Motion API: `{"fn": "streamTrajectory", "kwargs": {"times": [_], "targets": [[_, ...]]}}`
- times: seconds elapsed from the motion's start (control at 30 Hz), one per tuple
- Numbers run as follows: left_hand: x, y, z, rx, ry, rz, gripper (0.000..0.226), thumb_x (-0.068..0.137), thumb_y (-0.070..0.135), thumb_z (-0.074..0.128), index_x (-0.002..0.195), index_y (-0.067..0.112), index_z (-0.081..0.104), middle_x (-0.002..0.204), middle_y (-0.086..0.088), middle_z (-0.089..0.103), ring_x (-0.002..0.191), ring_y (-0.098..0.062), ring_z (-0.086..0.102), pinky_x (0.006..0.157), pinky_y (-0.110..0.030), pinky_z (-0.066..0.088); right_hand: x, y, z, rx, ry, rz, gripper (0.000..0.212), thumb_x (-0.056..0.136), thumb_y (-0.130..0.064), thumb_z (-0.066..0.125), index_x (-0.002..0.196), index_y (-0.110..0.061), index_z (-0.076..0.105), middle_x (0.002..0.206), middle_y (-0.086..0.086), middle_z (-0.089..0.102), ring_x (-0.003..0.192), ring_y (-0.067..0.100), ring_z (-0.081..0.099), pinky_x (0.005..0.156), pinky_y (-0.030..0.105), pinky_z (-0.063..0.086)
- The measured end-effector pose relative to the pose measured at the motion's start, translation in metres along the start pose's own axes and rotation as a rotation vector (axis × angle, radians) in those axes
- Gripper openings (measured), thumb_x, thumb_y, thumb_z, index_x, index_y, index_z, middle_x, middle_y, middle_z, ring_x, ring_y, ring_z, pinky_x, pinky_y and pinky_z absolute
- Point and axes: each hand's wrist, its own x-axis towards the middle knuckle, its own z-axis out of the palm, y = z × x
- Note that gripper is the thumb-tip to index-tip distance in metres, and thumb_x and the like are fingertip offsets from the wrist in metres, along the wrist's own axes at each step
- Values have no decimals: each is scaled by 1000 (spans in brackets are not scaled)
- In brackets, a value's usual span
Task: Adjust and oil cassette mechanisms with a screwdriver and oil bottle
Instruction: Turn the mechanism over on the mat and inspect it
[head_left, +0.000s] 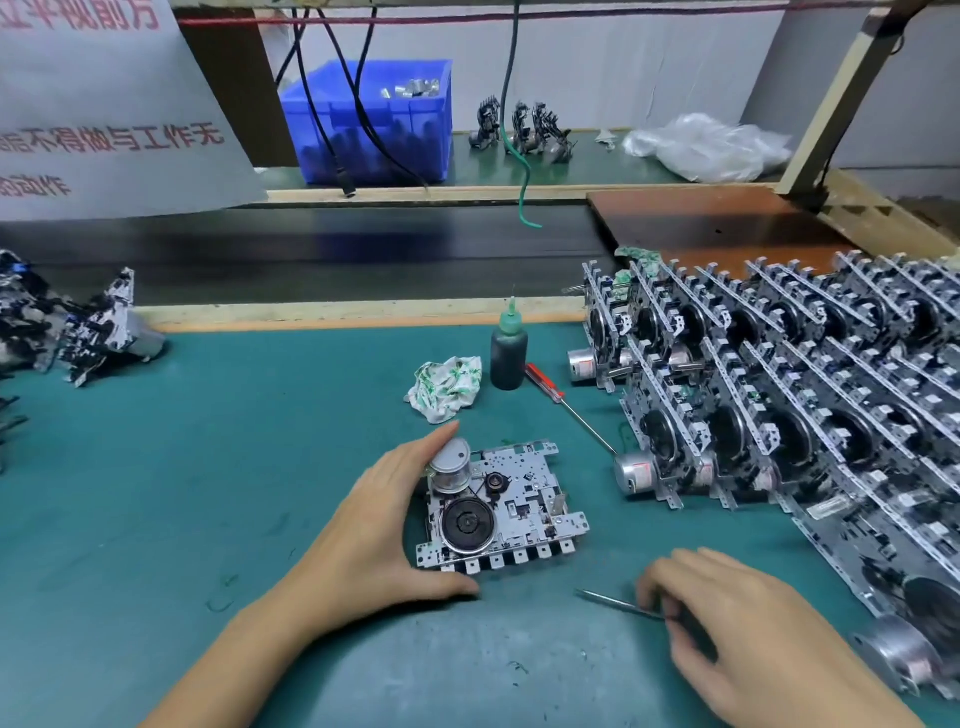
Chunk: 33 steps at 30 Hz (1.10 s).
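Right hand (748, 631) pinching thin metal tool (618, 603), tip aimed left toward flat silver cassette mechanism (506, 506) gripped by left hand (384, 535).

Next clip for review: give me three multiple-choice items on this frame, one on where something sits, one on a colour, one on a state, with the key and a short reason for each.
1. Where does the oil bottle stand?
A. on the blue bin
B. upright on the green mat, between the patterned rag and the red-handled screwdriver
C. in the right hand

2. What colour is the handle of the screwdriver lying on the mat?
A. red
B. yellow
C. black

3. What is the left hand doing?
A. hanging idle off the table
B. pouring oil
C. holding the cassette mechanism at its left edge

Key: 1 B, the bottle stands by the rag with the screwdriver on its other side. 2 A, the handle is clear red. 3 C, thumb and fingers bracket the mechanism, while the right hand pinches a thin metal tool.
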Motion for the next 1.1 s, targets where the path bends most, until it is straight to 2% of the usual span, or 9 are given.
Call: {"fn": "streamTrajectory", "kwargs": {"times": [0.13, 0.27, 0.43, 0.53, 0.63, 0.77, 0.87, 0.97, 1.1], "targets": [[-3, -4, 1, -99, -30, -28, 116, 46, 66, 82, 136, 65, 9, 135, 48, 24, 128, 17, 28, 101, -1, 22, -2, 4, -9, 217, 32, 113, 19, 82, -21, 51, 72, -35, 44, 81, -14, 48, 61, 5, 42, 62, 18, 38], [-2, -9, -1, -178, -98, -60, 113, 46, 57, 88, 135, 63, 18, 137, 40, 32, 131, 10, 33, 103, -5, 26, 13, -6, -9, 318, 167, 183, 21, 96, -25, 34, 89, -39, 49, 89, -23, 52, 70, 4, 51, 70, 15, 38], [8, -6, -8, -373, -162, -108, 112, 48, 46, 86, 140, 52, 22, 128, 31, 46, 125, 7, 42, 102, -7, 28, 53, -19, 0, 245, 108, 178, 35, 99, -14, 35, 127, -33, 44, 94, -19, 42, 87, 4, 45, 76, 24, 35], [31, 0, -11, -608, -1, -153, 62, 68, 35, 68, 126, 27, 47, 100, 5, 67, 93, -6, 61, 86, -13, 43, 91, -24, 6, 12, 96, 211, 49, 90, 6, 38, 132, -19, 43, 87, -6, 30, 81, 16, 35, 70, 29, 30], [51, 2, -8, -649, 134, -158, 26, 81, 28, 53, 101, 15, 61, 79, -3, 67, 73, -10, 59, 73, -17, 47, 127, -23, 10, -76, 96, 241, 46, 87, 9, 41, 127, -12, 48, 92, 2, 39, 85, 21, 41, 69, 30, 30], [50, -9, -7, -728, 155, -132, 35, 67, 38, 64, 90, 12, 66, 76, -1, 66, 72, -14, 58, 69, -21, 46, 154, -16, 19, -95, 11, 281, 27, 92, -2, 46, 111, -11, 64, 107, 9, 62, 96, 29, 59, 79, 36, 48], [44, -16, -6, -580, -35, -107, 34, 53, 39, 75, 85, 28, 71, 84, 4, 69, 80, -10, 60, 76, -22, 45, 168, -12, 16, 78, 205, 363, 17, 92, -21, 57, 107, -14, 60, 102, 4, 64, 91, 24, 58, 74, 33, 45], [46, -15, -4, -463, -95, -73, 40, 50, 44, 82, 86, 33, 71, 89, 8, 67, 83, -7, 61, 78, -18, 45, 190, -15, 13, 344, 367, 436, 47, 82, -33, 71, 117, -17, 45, 110, 4, 53, 96, 23, 54, 72, 30, 34], [45, -14, -2, -445, -54, -36, 31, 56, 42, 82, 84, 32, 74, 90, 9, 67, 87, -10, 62, 82, -21, 46, 217, -16, 17, 490, 192, 493, 61, 80, -33, 74, 128, -12, 43, 130, 9, 48, 117, 27, 48, 83, 29, 34]]}}
